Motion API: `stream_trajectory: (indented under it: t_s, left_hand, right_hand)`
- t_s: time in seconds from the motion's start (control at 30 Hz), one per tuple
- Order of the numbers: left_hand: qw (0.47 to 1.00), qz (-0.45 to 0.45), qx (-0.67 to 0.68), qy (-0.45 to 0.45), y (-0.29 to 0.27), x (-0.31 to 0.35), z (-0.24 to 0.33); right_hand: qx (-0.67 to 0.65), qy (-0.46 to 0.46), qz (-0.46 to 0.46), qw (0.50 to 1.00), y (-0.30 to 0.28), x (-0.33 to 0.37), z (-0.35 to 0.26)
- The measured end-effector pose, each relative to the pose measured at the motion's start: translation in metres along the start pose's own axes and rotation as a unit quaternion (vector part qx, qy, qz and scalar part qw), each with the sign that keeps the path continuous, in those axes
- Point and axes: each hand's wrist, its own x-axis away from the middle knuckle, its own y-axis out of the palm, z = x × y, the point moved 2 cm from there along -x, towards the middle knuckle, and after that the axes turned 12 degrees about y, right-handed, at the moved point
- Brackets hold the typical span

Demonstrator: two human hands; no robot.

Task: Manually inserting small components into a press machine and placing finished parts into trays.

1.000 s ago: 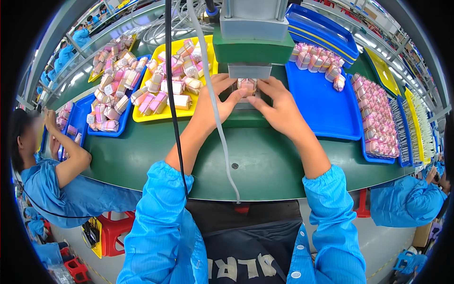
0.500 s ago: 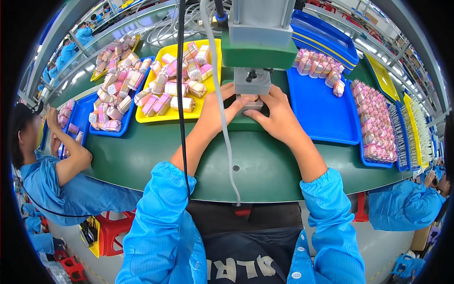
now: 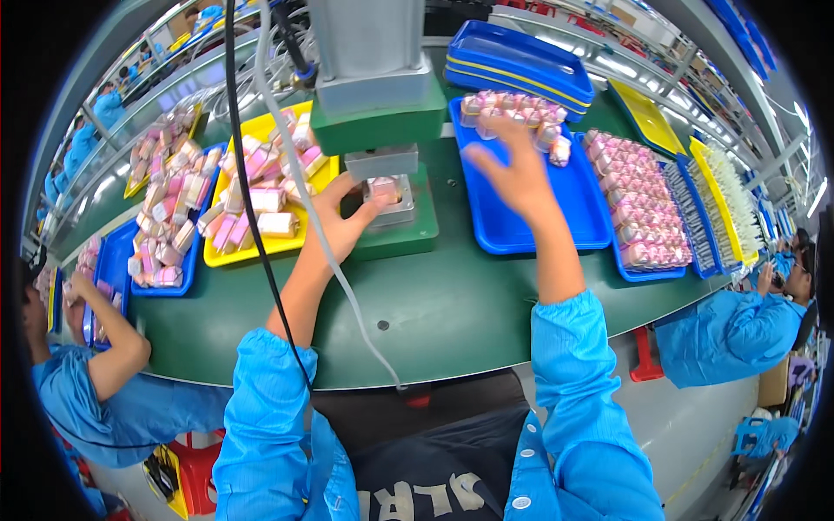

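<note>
My left hand (image 3: 339, 217) is at the press (image 3: 378, 113), its thumb and fingers apart. The thumb tip lies at the edge of a small pink-and-tan wrapped block (image 3: 383, 189), which sits in the metal fixture (image 3: 401, 208) under the press head. Whether the thumb presses on the block I cannot tell. Over the blue tray (image 3: 504, 230) on the right, my right hand (image 3: 517, 169) reaches out, slightly blurred, thumb and fingers spread. Its fingertips overlap a row of pink wrapped blocks (image 3: 530, 108) at the tray's far end; no held thing shows in it.
Loose wrapped blocks fill a yellow tray (image 3: 261, 252) and a blue tray (image 3: 169, 286) on the left. Stacked blue trays (image 3: 521, 65) stand behind; a full tray of blocks (image 3: 638, 204) lies at right. A black cable (image 3: 246, 191) and grey hose (image 3: 347, 278) hang in front. Co-workers sit on both sides.
My right hand has left the press fixture and moved right over the blue tray. My left hand stays at the fixture. The whole view has shifted, with the press now further left.
</note>
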Motion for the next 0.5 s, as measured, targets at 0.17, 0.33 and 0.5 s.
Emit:
stream_trajectory:
  t_s: [0.17, 0.33, 0.5]
  left_hand:
    - [0.992, 0.127, 0.019, 0.018, -0.021, -0.017, -0.013]
    - [0.945, 0.315, 0.090, -0.002, -0.084, -0.020, -0.044]
    - [0.947, 0.299, 0.114, 0.027, -0.078, -0.020, -0.034]
  right_hand:
    - [0.320, 0.230, 0.173, 0.903, -0.066, -0.019, 0.114]
    - [0.414, 0.163, 0.144, 0.884, -0.065, -0.026, 0.137]
    - [0.352, 0.153, 0.175, 0.907, -0.079, -0.008, 0.142]
